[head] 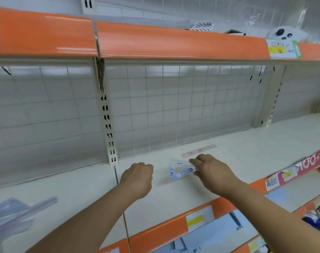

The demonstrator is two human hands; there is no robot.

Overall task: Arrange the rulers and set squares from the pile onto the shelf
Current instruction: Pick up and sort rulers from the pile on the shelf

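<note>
A clear set square in a printed wrapper (180, 169) is tilted just above the white shelf (247, 152), pinched at its right edge by my right hand (213, 170). Behind it a pale pink ruler (198, 150) lies flat on the shelf, near the wire-grid back. My left hand (139, 177) hovers over the shelf to the left of the set square with its fingers curled and nothing in it. A blurred pile of rulers and set squares (14, 214) lies on the same shelf at the far left.
An orange-edged upper shelf (155, 42) overhangs at the top with a few items and a price tag (283, 49). A slotted upright (108, 125) divides the wire-grid back. Lower shelves with orange edges and packaged goods (316, 214) sit below right.
</note>
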